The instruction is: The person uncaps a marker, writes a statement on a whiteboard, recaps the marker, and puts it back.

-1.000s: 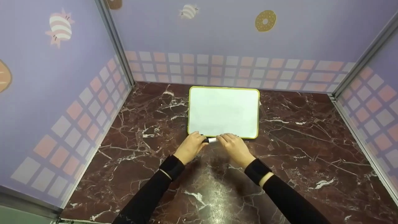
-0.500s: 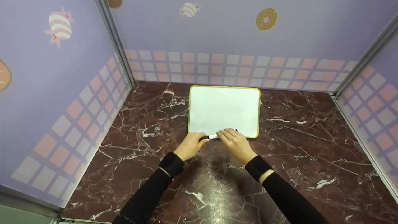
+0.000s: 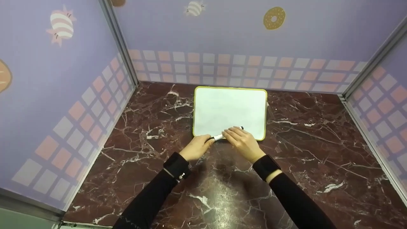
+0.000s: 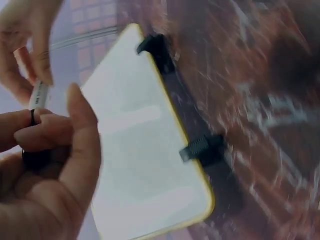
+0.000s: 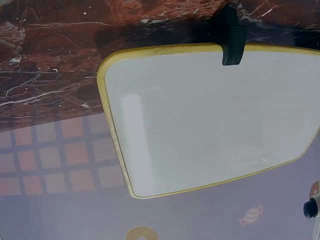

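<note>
A marker with a white barrel (image 3: 218, 137) and black ends slants up to the right, held between both hands before the whiteboard's lower edge. My left hand (image 3: 194, 148) pinches its black left end with thumb and fingers; this grip shows closer in the left wrist view, where the fingers partly cover the black part (image 4: 36, 159). The right hand (image 3: 244, 143) grips the barrel, and the far black tip (image 3: 242, 128) pokes out beyond its fingers. Behind the hands is a blank whiteboard (image 3: 229, 109) with a yellow frame. Whether the cap has come loose is hidden by the fingers.
Black clips hold the board's lower edge, one clip (image 4: 200, 147) seen in the left wrist view and one clip (image 5: 234, 45) in the right. Dark red marbled tabletop (image 3: 159, 187) surrounds the board. Purple patterned panels (image 3: 203, 38) enclose the back and sides.
The right hand has risen a little with its end of the marker, so the marker is now more tilted. The left hand keeps its place and its pinch on the black end.
</note>
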{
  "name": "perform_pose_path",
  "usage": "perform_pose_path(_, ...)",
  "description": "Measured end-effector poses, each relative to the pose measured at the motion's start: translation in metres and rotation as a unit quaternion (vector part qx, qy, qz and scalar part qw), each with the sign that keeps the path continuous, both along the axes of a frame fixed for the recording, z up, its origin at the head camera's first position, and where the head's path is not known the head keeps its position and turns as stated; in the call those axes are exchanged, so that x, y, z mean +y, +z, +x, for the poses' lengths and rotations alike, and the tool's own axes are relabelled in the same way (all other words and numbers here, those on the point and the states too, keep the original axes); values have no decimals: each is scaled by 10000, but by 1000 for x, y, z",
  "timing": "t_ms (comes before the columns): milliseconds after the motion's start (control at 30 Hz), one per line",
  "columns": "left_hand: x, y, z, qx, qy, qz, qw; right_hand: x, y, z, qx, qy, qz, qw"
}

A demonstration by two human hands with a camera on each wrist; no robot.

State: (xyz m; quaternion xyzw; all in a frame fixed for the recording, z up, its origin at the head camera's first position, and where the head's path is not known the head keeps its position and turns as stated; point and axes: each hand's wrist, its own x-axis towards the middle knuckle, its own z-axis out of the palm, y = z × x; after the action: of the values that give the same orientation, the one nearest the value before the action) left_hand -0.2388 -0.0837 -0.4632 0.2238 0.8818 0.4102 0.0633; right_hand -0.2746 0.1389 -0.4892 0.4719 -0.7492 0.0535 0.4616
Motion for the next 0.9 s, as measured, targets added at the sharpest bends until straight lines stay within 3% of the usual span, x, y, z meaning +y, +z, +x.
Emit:
perform_pose_path(133, 3, -2, 2, 365, -41, -380, 9986, 2, -1, 0, -56, 39, 7, 10000)
perform_pose_path(300, 7, 0, 2, 312, -30, -492, 9983, 5, -4, -3, -82, 36, 31, 10000)
perform_pose_path(400, 6, 6, 0, -5, -126, -504, 9987, 7, -4, -5, 13, 70, 7, 10000)
perform_pose_path(600, 5, 15, -4, -1273, -335, 118, 9912, 11, 0, -7, 91, 161, -43, 9998)
perform_pose_path(667, 6, 14, -5, -1054, -335, 37, 9939, 11, 0, -6, -12, 160, -44, 9999)
perform_pose_path(767, 6, 8, -4, -107, -380, -478, 9981, 10, -1, -2, -256, 54, 125, 9996)
perform_pose_path(833, 5, 1, -4, 631, -413, -820, 9938, 9, -3, 0, -412, -132, 399, 9983)
perform_pose_path(900, 4, -5, -4, 993, -490, -1000, 9888, 8, -5, 2, -529, -258, 624, 9963)
